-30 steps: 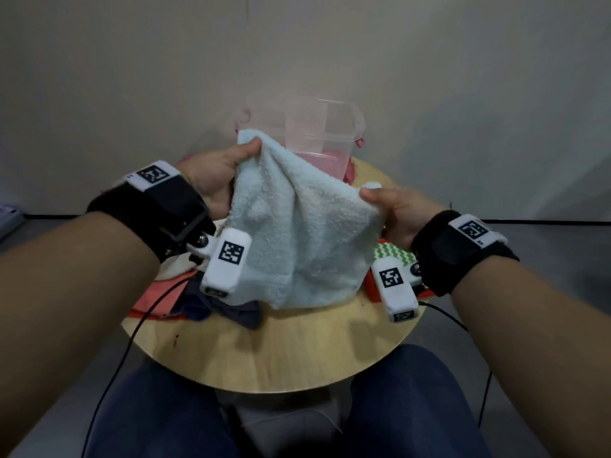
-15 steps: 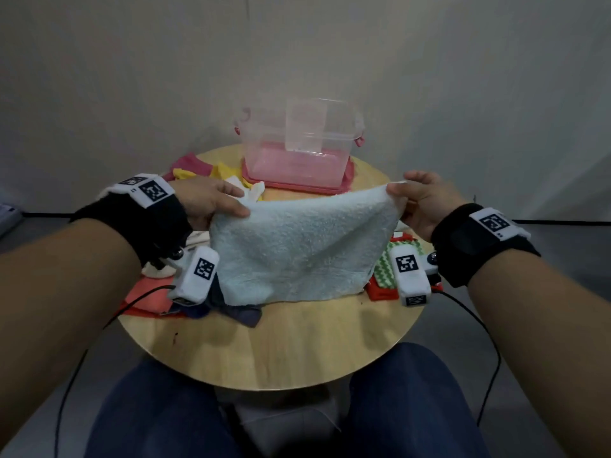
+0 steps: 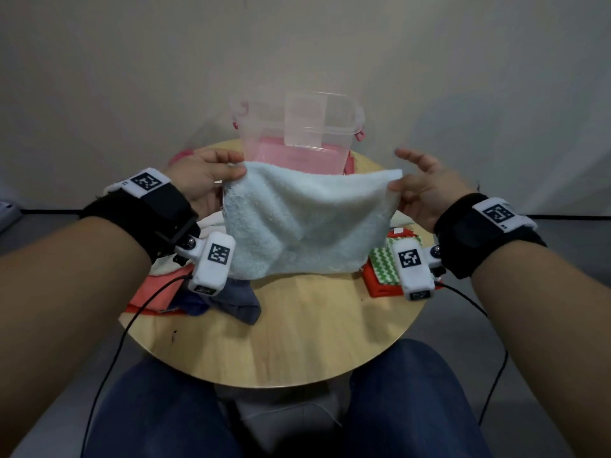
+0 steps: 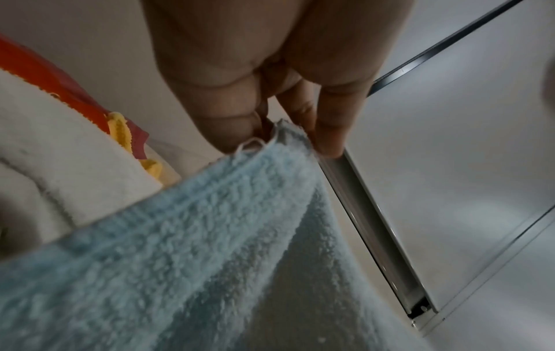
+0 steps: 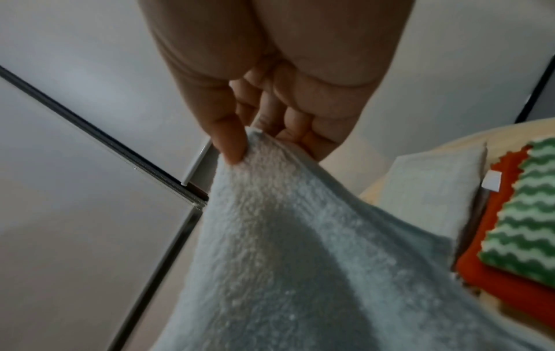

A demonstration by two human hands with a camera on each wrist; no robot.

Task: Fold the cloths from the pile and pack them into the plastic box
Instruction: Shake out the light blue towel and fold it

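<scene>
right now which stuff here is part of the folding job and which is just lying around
Job:
- blue towel, pinched by left hand and right hand
- plastic box
- unfolded pile
- folded stack

Lying about:
- table
- wrist cables

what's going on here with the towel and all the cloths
A person is folding cloths at a round table. The left hand and right hand each pinch a top corner of a light blue towel, holding it spread above the table. Behind it stands the clear plastic box, open. Loose cloths lie at the left; a green zigzag cloth sits on a red one at the right.
</scene>
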